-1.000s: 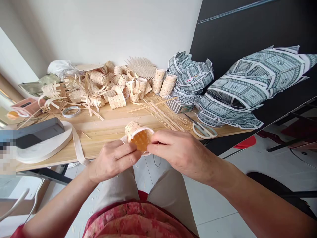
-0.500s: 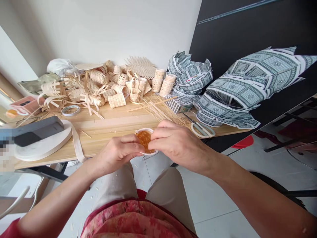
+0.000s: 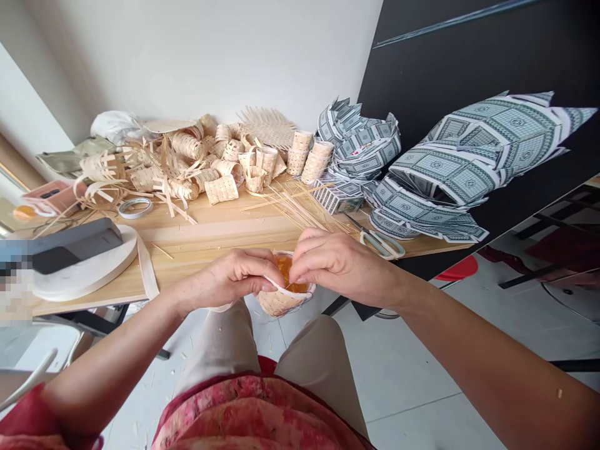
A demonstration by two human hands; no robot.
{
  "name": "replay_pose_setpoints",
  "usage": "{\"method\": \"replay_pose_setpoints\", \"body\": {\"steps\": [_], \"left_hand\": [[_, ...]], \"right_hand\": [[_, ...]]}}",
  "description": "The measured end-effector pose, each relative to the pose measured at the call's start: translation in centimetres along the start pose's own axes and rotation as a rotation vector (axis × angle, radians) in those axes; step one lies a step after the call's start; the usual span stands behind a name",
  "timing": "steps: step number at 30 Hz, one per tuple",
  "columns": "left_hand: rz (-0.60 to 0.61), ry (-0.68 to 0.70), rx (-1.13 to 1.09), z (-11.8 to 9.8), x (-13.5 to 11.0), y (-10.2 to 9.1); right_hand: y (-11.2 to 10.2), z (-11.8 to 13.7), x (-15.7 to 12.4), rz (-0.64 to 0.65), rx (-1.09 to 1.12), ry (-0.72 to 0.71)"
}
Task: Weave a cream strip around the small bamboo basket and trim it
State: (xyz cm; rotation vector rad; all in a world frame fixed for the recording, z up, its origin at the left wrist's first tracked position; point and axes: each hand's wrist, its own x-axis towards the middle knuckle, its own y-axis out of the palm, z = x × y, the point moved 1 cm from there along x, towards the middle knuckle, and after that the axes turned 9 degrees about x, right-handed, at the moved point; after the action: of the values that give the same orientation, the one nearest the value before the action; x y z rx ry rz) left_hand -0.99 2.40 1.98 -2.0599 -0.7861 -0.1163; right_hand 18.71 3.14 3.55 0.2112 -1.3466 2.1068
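A small woven basket (image 3: 279,302) with a white band along its rim hangs just off the table's front edge, tilted so its orange-lit inside shows. My left hand (image 3: 244,273) is closed on the rim's left side, thumb on top. My right hand (image 3: 323,259) is at the opening with its fingers pinched together; whatever they pinch is too small or hidden to make out. A thin thread or wire loops below the basket's rim.
Behind lie a heap of woven baskets (image 3: 187,162), loose thin strips (image 3: 300,206) and scissors (image 3: 382,242). On the left are a roll of white tape (image 3: 89,275) with a phone (image 3: 77,245) on it, and a tape ring (image 3: 135,207). Folded-card models (image 3: 435,178) stand right.
The basket has tipped and shifted slightly right and toward me, so its woven outer side now shows. My left hand has moved right with it; my right hand stays pinched at the opening.
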Motion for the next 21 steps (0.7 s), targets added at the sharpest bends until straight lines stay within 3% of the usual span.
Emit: {"method": "replay_pose_setpoints", "body": {"steps": [12,21], "left_hand": [[-0.08,0.038,0.08,0.6,0.7,0.6],[-0.043,-0.013,0.046,1.0,0.8,-0.1]], "right_hand": [[0.4,-0.1,0.4,0.005,0.031,-0.016],[-0.7,-0.9,0.8,0.056,-0.024,0.056]]}}
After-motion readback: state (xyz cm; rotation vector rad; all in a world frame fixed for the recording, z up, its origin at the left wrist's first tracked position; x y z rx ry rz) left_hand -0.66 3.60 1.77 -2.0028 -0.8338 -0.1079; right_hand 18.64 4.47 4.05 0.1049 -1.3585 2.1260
